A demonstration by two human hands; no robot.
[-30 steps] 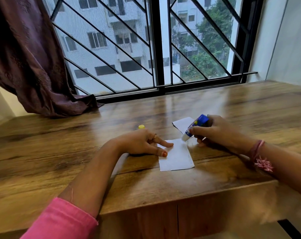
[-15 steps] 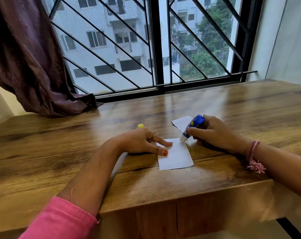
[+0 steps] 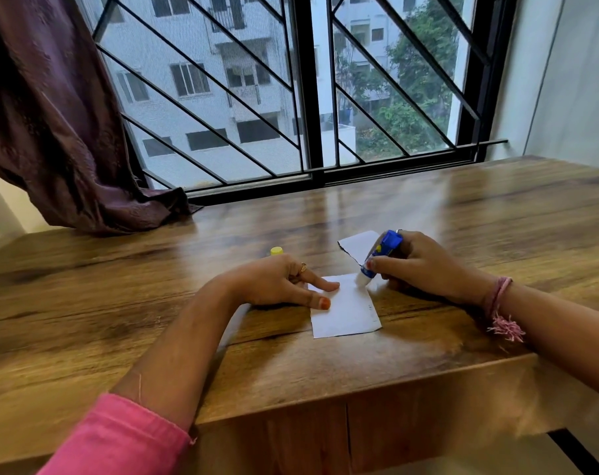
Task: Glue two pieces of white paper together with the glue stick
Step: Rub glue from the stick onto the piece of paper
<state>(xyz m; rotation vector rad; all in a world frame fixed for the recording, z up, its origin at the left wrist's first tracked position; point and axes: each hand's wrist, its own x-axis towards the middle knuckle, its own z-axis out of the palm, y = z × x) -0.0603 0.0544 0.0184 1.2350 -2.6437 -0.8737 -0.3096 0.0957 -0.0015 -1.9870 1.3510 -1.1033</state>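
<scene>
Lying flat on the wooden tabletop (image 3: 462,214), the nearer white paper (image 3: 344,310) is pinned at its left edge by the left hand (image 3: 277,284), fingers spread, grasping nothing. Behind it peeks a yellow cap (image 3: 276,250), mostly hidden. The right hand (image 3: 425,265) closes its grip on the blue glue stick (image 3: 380,257), tilted, tip touching the paper's far edge. A second torn piece (image 3: 356,246) lies beyond, partly covered.
</scene>
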